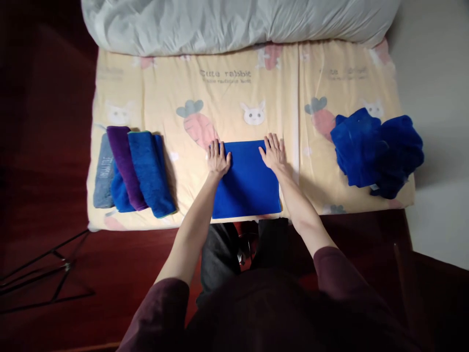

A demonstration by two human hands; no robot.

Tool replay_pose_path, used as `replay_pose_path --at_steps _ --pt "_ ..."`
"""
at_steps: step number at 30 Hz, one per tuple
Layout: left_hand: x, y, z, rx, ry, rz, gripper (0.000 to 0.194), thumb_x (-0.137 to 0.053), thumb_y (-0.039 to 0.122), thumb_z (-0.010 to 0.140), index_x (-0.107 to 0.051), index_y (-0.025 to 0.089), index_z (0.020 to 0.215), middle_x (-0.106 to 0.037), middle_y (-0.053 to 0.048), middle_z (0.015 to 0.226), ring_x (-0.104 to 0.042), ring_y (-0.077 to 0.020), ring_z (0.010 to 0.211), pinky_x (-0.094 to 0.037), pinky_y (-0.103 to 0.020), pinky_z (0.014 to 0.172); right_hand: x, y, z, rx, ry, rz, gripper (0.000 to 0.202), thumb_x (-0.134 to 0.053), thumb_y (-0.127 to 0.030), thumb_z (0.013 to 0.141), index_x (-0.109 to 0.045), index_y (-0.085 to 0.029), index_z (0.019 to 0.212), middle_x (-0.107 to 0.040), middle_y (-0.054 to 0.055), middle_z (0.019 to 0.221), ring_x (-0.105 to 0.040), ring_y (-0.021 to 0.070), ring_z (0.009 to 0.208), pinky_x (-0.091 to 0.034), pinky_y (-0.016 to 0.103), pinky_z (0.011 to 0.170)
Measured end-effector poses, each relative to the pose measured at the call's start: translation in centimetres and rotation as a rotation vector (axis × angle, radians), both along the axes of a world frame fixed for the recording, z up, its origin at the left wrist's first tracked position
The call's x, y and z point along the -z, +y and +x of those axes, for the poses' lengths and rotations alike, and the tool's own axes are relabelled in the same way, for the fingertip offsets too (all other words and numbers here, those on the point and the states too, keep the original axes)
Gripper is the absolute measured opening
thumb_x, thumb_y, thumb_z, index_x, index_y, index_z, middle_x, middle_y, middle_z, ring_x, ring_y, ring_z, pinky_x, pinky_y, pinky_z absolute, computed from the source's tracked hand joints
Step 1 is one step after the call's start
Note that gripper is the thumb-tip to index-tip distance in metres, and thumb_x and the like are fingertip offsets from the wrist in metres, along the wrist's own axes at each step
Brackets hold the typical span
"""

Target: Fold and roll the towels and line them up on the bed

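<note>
A blue towel (246,183) lies flat as a near-square on the bed, close to its front edge. My left hand (219,159) rests palm down on the towel's far left corner, fingers stretched forward. On the far right corner lies my right hand (273,152), also flat with its fingers extended. Neither hand grips the cloth. To the left are folded towels: a grey one (104,176), a purple one (126,168) and a blue one (151,171). Crumpled blue cloths (377,151) form a heap on the right.
A yellow sheet (161,88) printed with carrots and rabbits covers the bed. A pale, puffy quilt (234,24) lies along the far side. Thin black metal legs (58,266) stand on the dark red floor at left. A pale surface (436,122) borders the bed's right side.
</note>
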State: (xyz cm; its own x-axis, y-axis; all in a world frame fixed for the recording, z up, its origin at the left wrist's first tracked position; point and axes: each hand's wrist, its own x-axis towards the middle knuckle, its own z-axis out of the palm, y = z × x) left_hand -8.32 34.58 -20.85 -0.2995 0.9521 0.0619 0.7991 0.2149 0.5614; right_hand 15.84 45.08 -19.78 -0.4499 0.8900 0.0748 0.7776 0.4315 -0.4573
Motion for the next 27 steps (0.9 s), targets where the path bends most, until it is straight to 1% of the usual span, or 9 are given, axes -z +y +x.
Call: replay_pose_path --at_steps 3,6,8,11,16,20,23,25,27 --pt "-1.0 -2.4 2.8 0.07 -0.01 0.004 0.074 -0.043 0.049 0.106 -0.038 0.006 0.167 -0.022 -0.016 0.179 -0.006 -0.0318 0.169 -0.003 -0.054 0.139 -1.5 -4.3 -1.0 -0.091 0.014 0.024 0.066 -0.042 -0.038 0.111 -0.032 -0.011 0.171 -0.023 0.013 0.179 -0.008 0.031 0.17 -0.001 0.063 0.137" --pt "-1.4 -8.7 5.9 0.173 -0.044 0.001 0.07 -0.041 0.043 0.107 -0.037 0.009 0.168 -0.021 -0.014 0.179 -0.01 -0.0313 0.169 -0.004 -0.054 0.139 -1.9 -11.4 0.2 -0.362 0.007 -0.016 0.064 -0.041 -0.036 0.11 -0.033 -0.015 0.171 -0.022 0.01 0.179 -0.013 0.0258 0.169 -0.007 0.054 0.14" --pt "-1.2 -13.6 6.8 0.162 -0.058 -0.009 0.068 -0.041 0.04 0.106 -0.038 0.012 0.168 -0.021 -0.013 0.179 -0.013 -0.0308 0.169 -0.004 -0.053 0.139 -1.7 -14.7 2.6 -0.421 -0.02 -0.041 0.063 -0.04 -0.038 0.111 -0.036 -0.016 0.17 -0.026 0.01 0.178 -0.02 0.0245 0.168 -0.012 0.051 0.14" --pt "-0.9 -19.6 6.4 0.078 -0.069 -0.034 0.067 -0.039 0.04 0.106 -0.04 0.011 0.167 -0.022 -0.014 0.178 -0.014 -0.0291 0.169 -0.004 -0.051 0.139 -1.5 -16.3 6.7 -0.258 -0.051 -0.047 0.062 -0.039 -0.038 0.111 -0.038 -0.015 0.169 -0.029 0.011 0.177 -0.023 0.0266 0.167 -0.012 0.054 0.139" --pt "-0.6 -25.5 5.6 0.006 -0.13 0.001 0.069 -0.043 0.04 0.104 -0.041 0.013 0.167 -0.026 -0.014 0.178 -0.018 -0.0275 0.168 -0.006 -0.049 0.139 -2.6 -19.1 10.5 -0.054 -0.056 -0.024 0.061 -0.04 -0.031 0.109 -0.042 -0.012 0.167 -0.029 0.014 0.176 -0.023 0.0305 0.167 -0.013 0.058 0.138" --pt "1.0 -31.1 7.2 -0.036 -0.088 0.02 0.07 -0.044 0.035 0.103 -0.038 0.011 0.168 -0.027 -0.017 0.177 -0.018 -0.0306 0.168 -0.013 -0.054 0.138 -1.2 -29.5 12.5 -0.029 0.058 0.0 0.058 -0.038 -0.03 0.109 -0.047 -0.014 0.164 -0.028 0.011 0.176 -0.024 0.0288 0.167 -0.018 0.055 0.138" --pt "2.8 -36.1 8.6 -0.032 -0.032 -0.016 0.071 -0.045 0.028 0.1 -0.035 0.005 0.167 -0.029 -0.021 0.175 -0.023 -0.0342 0.166 -0.024 -0.058 0.134 1.1 -38.4 14.2 -0.015 0.175 -0.074 0.049 -0.042 -0.032 0.108 -0.069 -0.016 0.145 -0.053 0.015 0.163 -0.043 0.0311 0.158 -0.031 0.059 0.133" --pt "3.7 -38.7 9.0 -0.004 -0.028 -0.079 0.065 -0.047 0.024 0.098 -0.046 0.008 0.162 -0.042 -0.02 0.17 -0.031 -0.0348 0.163 -0.03 -0.059 0.132 2.0 -42.3 15.0 0.003 0.252 -0.139 0.041 -0.045 -0.033 0.107 -0.08 -0.022 0.123 -0.069 0.012 0.146 -0.051 0.0319 0.153 -0.033 0.063 0.13" --pt "4.0 -40.0 8.9 0.044 -0.041 -0.129 0.054 -0.05 0.021 0.096 -0.062 0.016 0.149 -0.053 -0.015 0.163 -0.037 -0.0351 0.161 -0.029 -0.06 0.133 2.2 -43.8 15.5 0.07 0.357 -0.176 0.038 -0.047 -0.035 0.106 -0.083 -0.024 0.109 -0.077 0.01 0.133 -0.058 0.0316 0.146 -0.034 0.064 0.128"
